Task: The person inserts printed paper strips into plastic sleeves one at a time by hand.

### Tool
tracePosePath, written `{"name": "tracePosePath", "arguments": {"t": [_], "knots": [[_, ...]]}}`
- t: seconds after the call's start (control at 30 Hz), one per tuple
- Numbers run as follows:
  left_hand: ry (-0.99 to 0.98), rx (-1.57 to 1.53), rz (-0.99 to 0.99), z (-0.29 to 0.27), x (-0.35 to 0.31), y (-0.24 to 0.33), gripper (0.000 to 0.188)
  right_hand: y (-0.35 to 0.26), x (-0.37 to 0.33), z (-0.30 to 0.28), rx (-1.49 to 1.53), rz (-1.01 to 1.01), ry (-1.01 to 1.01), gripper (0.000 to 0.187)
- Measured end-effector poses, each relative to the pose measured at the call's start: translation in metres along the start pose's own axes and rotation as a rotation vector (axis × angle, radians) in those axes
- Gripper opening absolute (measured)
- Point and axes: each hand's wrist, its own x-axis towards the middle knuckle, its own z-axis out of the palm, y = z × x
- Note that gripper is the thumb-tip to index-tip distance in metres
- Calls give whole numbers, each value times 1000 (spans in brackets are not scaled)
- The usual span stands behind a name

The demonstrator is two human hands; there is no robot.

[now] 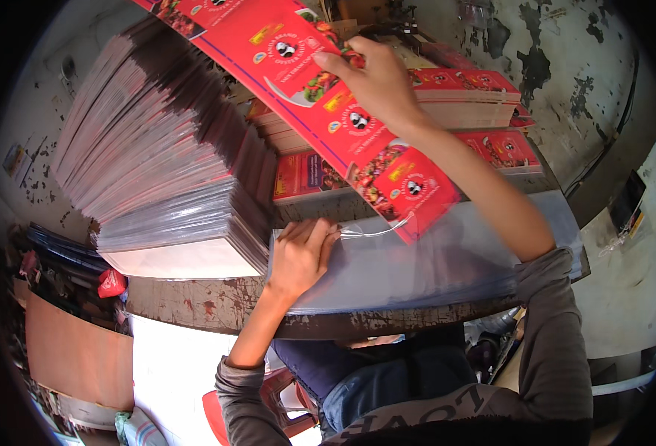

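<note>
My right hand [378,83] grips a long red printed card strip [320,123] by its far edge, thumb on its face. The strip slants from the top left down toward me, its near end above a stack of clear plastic sleeves [402,271]. My left hand [302,256] is closed at the far left corner of that stack, fingertips pinched on the edge of a clear plastic sleeve [354,233]. A thin shiny line runs from those fingers to the strip's near end; whether it is string or plastic edge I cannot tell.
A tall, fanned pile of plastic-covered strips [164,163] stands at the left of the worn table [187,301]. Behind the sleeves lie stacks of red printed cards [465,85]. Below the table are a red plastic stool [280,394] and a brown cardboard box [79,349].
</note>
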Motion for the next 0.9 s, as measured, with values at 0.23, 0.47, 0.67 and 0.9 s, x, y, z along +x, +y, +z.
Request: {"name": "tracePosePath", "arguments": {"t": [0.23,0.47,0.67,0.9], "knots": [[26,59,-94,1,-2,3,11,18,-16,-68,-17,-39,-111,47],[-37,286,-40,2,0,7,7,32,-41,-143,-186,116,-329,37],[-101,449,-13,5,9,0,13,60,-66,-194,-390,136,-624,36],[-114,256,87,-1,12,-17,31,110,-85,-220,-432,59,-526,35]]}}
